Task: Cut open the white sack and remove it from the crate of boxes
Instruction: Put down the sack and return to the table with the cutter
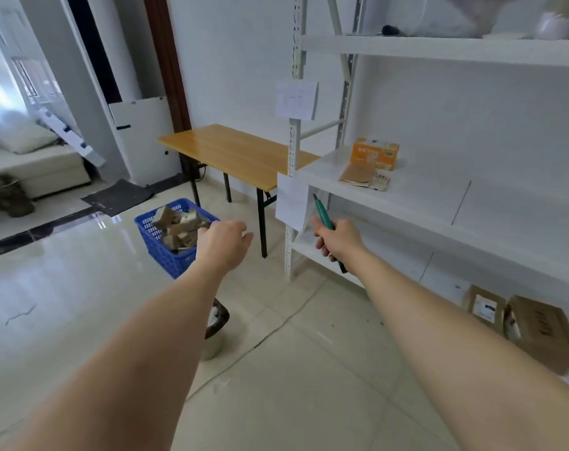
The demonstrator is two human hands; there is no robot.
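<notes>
A blue plastic crate [159,245] stands on the tiled floor ahead, heaped with several small brown cardboard boxes [179,227]. No white sack covers it. My left hand [223,244] is stretched out in front of the crate's right side, fingers loosely curled and holding nothing. My right hand [337,239] is raised near the shelf post, fist closed around a green utility knife [324,216] whose tip points up. A crumpled white sheet lies blurred on the top shelf [491,14]; I cannot tell what it is.
A white metal shelf rack [406,203] fills the right, holding an orange box [376,154] and flat cartons [536,330] low down. A wooden folding table [237,151] stands behind the crate. A small bin [215,333] sits under my left forearm.
</notes>
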